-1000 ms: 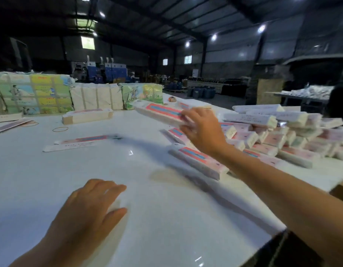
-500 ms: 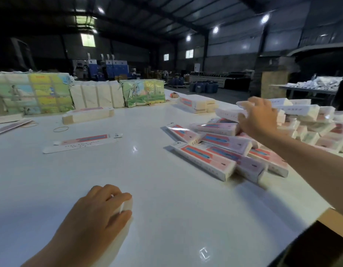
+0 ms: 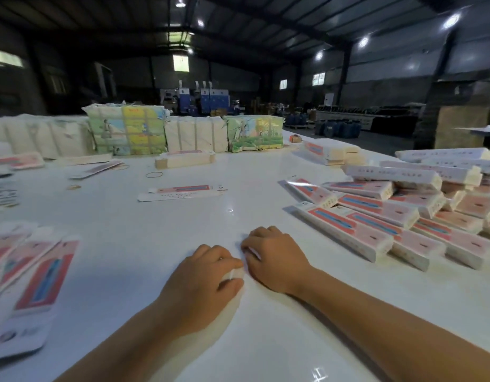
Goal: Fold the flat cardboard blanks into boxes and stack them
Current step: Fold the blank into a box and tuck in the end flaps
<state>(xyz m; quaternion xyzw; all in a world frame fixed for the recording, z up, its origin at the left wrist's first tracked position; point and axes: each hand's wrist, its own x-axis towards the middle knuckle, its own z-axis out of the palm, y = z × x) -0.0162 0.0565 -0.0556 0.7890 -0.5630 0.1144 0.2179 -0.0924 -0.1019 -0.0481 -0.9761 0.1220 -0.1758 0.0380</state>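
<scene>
left hand (image 3: 199,282): fingers curled round small white piece (image 3: 234,272), near centre of bench (image 3: 128,244)
right hand (image 3: 276,260): fingers curled, touching same piece
folded boxes (image 3: 389,216): stacked right
flat blanks (image 3: 31,282): near left

Big white surface (image 3: 161,244): one flat blank (image 3: 180,192) mid-way, folded boxes (image 3: 376,216) piled right of it, wrapped bundles (image 3: 128,130) behind, rubber band (image 3: 154,174) just behind-left.
</scene>
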